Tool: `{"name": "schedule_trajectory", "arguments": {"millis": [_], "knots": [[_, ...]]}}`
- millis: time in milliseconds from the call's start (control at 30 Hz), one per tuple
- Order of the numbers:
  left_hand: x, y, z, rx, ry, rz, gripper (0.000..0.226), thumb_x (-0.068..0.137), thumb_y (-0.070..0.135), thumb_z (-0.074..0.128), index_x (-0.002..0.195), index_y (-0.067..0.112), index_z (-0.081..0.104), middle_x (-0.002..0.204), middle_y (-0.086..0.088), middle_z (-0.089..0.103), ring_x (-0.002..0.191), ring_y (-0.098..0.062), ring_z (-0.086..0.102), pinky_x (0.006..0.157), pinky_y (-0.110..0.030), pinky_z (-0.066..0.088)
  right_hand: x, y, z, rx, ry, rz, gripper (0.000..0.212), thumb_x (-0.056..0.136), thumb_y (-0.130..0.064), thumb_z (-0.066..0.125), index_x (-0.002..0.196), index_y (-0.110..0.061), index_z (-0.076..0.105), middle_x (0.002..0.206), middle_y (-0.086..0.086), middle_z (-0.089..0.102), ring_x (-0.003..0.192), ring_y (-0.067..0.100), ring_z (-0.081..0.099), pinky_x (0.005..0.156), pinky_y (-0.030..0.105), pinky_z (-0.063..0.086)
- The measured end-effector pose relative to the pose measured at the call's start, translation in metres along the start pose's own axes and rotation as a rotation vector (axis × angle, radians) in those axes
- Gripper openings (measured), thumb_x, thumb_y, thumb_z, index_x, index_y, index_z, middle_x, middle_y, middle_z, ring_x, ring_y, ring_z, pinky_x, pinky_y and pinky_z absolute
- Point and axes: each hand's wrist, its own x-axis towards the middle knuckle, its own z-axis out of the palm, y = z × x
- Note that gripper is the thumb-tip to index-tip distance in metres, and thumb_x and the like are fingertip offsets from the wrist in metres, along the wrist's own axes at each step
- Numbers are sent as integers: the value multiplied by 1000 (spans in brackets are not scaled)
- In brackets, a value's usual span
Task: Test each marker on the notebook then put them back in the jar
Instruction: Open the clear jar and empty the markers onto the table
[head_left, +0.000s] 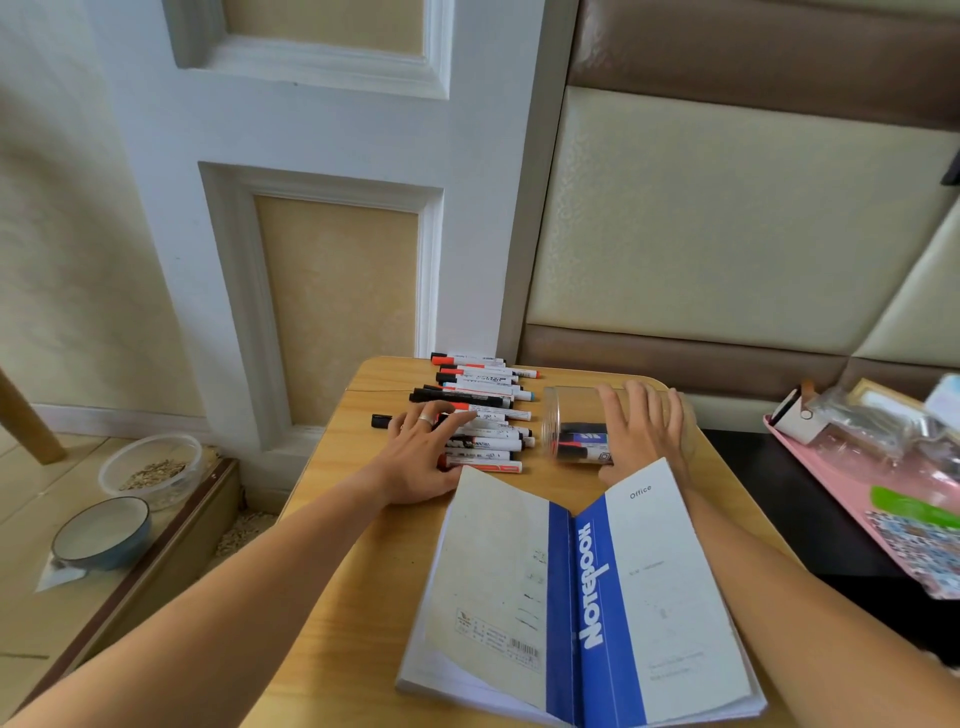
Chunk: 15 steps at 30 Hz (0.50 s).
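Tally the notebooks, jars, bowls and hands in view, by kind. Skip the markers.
Notebook: 1
Jar: 1
Bowls: 2 (clear bowl, blue bowl)
Hands: 2 (left hand, right hand)
Total: 6

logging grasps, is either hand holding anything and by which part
The right hand holds the lying jar by its side wall. The left hand just rests on the markers.
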Motion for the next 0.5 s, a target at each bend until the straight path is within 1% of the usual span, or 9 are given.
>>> {"name": "schedule_trajectory", "arguments": {"millis": [67, 200, 367, 433, 500], "knots": [[-1, 2, -2, 10, -20, 14, 75, 89, 57, 53, 156, 45, 22, 157, 0, 22, 148, -28, 9, 122, -51, 2, -1, 0, -3, 4, 18, 1, 117, 42, -31, 101, 138, -17, 37, 132, 23, 53, 124, 43, 54, 109, 65, 38], [0, 8, -5, 12, -8, 0, 74, 92, 48, 62, 155, 42, 25, 158, 1, 21, 150, -28, 6, 122, -50, 0, 1, -2, -7, 31, 71, 3, 113, 45, -26, 99, 141, -16, 39, 134, 23, 51, 124, 42, 52, 110, 64, 37], [4, 14, -7, -8, -46, 5, 80, 90, 53, 67, 156, 43, 23, 161, 0, 18, 152, -28, 2, 123, -51, -2, 6, -6, -10, 94, 146, -90, 112, 51, -30, 97, 145, -16, 39, 137, 22, 50, 128, 41, 51, 111, 64, 37], [5, 21, -9, -64, -37, 1, 77, 92, 54, 66, 155, 42, 25, 163, 0, 18, 152, -28, 1, 124, -52, -1, 7, -8, -12, 110, 159, -127, 113, 51, -31, 96, 147, -17, 37, 138, 21, 49, 129, 40, 49, 112, 63, 35], [10, 33, -11, -148, 24, -27, 67, 96, 53, 61, 154, 39, 31, 163, 2, 22, 153, -25, 5, 124, -55, 8, 8, -10, -13, 122, 171, -157, 114, 51, -33, 95, 148, -17, 37, 138, 20, 50, 129, 39, 50, 113, 62, 35]]}}
